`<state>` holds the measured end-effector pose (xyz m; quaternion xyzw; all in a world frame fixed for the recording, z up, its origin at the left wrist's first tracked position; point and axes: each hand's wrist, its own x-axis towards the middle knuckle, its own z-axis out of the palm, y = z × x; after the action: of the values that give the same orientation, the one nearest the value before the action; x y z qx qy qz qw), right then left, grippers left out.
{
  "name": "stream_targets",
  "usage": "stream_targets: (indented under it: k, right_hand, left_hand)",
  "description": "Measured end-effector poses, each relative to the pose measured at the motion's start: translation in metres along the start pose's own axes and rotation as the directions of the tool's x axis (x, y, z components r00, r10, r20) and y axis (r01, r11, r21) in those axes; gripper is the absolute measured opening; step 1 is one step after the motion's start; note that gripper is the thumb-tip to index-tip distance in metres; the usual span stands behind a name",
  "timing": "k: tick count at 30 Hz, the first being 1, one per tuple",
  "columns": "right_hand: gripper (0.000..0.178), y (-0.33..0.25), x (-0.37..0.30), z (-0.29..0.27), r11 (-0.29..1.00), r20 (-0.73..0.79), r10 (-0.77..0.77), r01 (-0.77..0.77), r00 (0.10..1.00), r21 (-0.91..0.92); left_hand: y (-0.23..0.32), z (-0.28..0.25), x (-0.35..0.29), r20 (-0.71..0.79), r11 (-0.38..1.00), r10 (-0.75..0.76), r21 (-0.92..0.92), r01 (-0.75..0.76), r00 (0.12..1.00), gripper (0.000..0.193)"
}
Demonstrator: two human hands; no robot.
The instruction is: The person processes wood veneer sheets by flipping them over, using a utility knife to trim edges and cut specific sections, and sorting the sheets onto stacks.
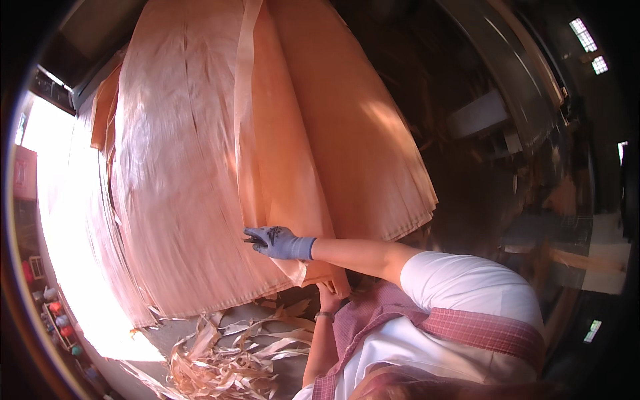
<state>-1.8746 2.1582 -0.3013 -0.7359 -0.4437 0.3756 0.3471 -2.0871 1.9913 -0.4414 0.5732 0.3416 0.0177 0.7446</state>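
A large stack of thin, pale tan wood veneer sheets (180,153) spreads out in front of me. One veneer sheet (280,133) on top is lifted and curls over, its long edge folded up. My right hand (277,243), in a grey-blue glove with dark fingertips, reaches across to the left and is closed at the free edge of this sheet. Close to my body, my left hand (327,298) looks bare and grips the sheet's near end, which bends around it. Most of its fingers are hidden by the veneer. A dark band circles the left wrist.
Torn veneer strips (223,360) lie heaped on the floor at the near left. Another veneer stack (373,127) extends to the right, with layered near edges. Bright light falls along the left side, beside small coloured items (60,320). Dim machinery (527,87) stands at the far right.
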Motion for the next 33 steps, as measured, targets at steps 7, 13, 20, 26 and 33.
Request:
stream_targets:
  k: [7,13,20,26,33]
  right_hand:
    - [0.056,0.005,-0.031,0.006,1.000,0.037,-0.028,0.028,0.999,0.006]
    - [0.039,0.013,-0.161,-0.087,0.906,-0.569,0.105,-0.314,0.816,-0.283]
    - [0.063,0.096,-0.248,-0.080,0.839,-0.375,0.483,-0.541,0.791,-0.059]
    - [0.048,0.198,-0.348,-0.204,0.721,-0.715,0.361,-0.666,0.598,-0.193]
    - [0.036,0.198,-0.603,-0.460,0.539,-0.805,0.037,-0.691,0.592,-0.482]
  left_hand:
    - [0.030,0.035,-0.042,-0.236,0.974,-0.038,-0.227,-0.017,0.971,0.063]
    - [0.068,0.066,-0.059,-0.091,0.875,-0.030,-0.484,-0.018,0.995,0.052]
    - [0.127,0.119,-0.060,0.377,0.791,0.012,-0.570,0.222,0.926,0.037]
    - [0.197,0.176,-0.058,0.703,0.962,-0.247,0.097,0.254,0.667,0.043]
    - [0.236,0.293,-0.039,0.679,0.968,-0.252,0.192,0.165,0.690,0.048]
